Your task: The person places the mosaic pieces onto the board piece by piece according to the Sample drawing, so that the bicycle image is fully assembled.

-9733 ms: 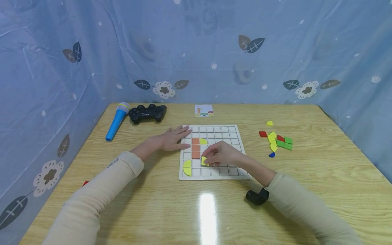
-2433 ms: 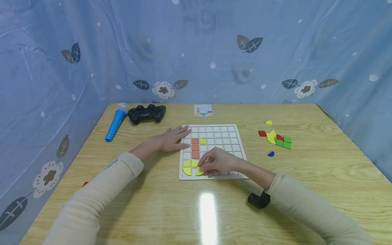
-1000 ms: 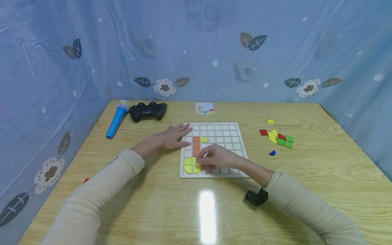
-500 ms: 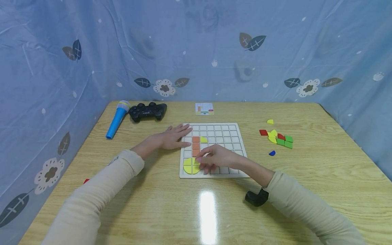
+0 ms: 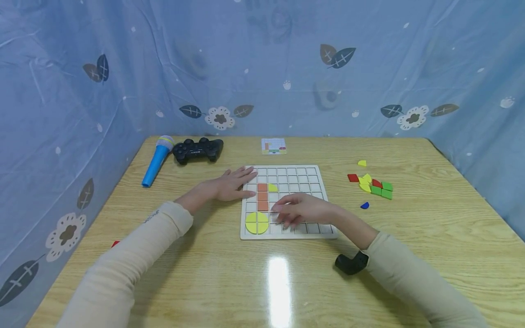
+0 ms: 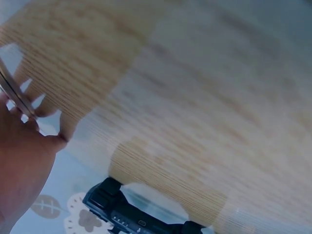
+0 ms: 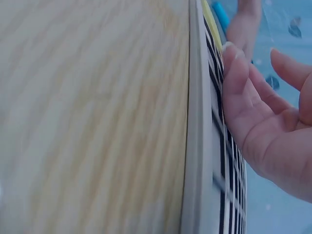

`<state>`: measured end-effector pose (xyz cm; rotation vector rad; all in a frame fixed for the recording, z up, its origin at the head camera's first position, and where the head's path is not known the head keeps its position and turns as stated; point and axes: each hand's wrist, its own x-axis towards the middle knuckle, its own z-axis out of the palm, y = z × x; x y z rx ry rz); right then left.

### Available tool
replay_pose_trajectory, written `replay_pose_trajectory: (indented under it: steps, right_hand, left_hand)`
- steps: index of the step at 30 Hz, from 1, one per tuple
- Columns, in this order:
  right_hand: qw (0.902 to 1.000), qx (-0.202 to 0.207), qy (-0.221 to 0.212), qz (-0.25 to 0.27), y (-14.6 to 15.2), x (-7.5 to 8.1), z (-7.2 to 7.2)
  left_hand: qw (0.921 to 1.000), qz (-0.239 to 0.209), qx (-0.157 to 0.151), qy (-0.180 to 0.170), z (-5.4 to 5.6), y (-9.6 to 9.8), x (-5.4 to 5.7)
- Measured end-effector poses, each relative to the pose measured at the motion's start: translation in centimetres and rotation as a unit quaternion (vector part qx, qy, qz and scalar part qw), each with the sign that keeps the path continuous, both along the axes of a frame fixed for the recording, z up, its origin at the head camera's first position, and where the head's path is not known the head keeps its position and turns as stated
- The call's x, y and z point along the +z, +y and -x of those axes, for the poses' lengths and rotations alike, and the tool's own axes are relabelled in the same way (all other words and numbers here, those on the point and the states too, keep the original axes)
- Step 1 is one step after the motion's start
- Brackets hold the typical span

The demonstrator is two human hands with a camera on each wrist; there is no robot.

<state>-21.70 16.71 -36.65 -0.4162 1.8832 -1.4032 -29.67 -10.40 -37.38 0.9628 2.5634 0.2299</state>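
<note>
A white grid board [image 5: 303, 178] lies on the wooden table. My left hand [image 5: 232, 186] rests with spread, straight fingers on its left edge; in the left wrist view that hand [image 6: 24, 156] lies along the board's thin edge [image 6: 14, 92]. Near the board's lower left corner, yellow quarter-circle tiles form a full circle [image 5: 257, 223]. Above it stands a column of orange square tiles [image 5: 262, 197], with one yellow quarter-circle tile [image 5: 272, 187] beside its top. My right hand [image 5: 303, 210], loosely curled and holding nothing, is over the lower middle of the grid, right of the circle.
Right of the board lie loose red tiles [image 5: 352, 178], yellow tiles [image 5: 363, 184], green tiles [image 5: 381, 191] and a blue tile [image 5: 364, 205]. A printed pattern card [image 5: 273, 146] lies behind the board. A game controller [image 5: 198, 150] and toy microphone [image 5: 157, 160] stand back left.
The yellow pair at lower left has become a full circle as my right hand placed further quarter-circle tiles. That hand has since let go and moved right. My left hand stays put.
</note>
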Motion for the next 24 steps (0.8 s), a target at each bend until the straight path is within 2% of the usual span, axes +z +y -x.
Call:
replay_pose_trajectory:
  steps: [5,13,20,24]
  right_hand:
    - [0.9988,-0.024,-0.027,0.032,2.8,-0.4,0.4]
    - [0.9946,-0.077,-0.034,0.06,7.9,-0.3,0.7]
    - [0.9852,-0.131,-0.03,0.107,12.8,-0.1,0.8]
    - [0.9809,-0.169,-0.014,0.096,15.1,0.4,0.7]
  left_hand:
    - [1.0,-0.003,-0.007,0.002,0.0,0.0,0.0]
    - [1.0,-0.006,-0.005,-0.003,0.0,-0.1,-0.1]
    - [0.9999,-0.012,-0.008,-0.005,0.1,-0.1,-0.1]
    - [0.9999,-0.01,-0.011,-0.004,0.1,-0.1,-0.1]
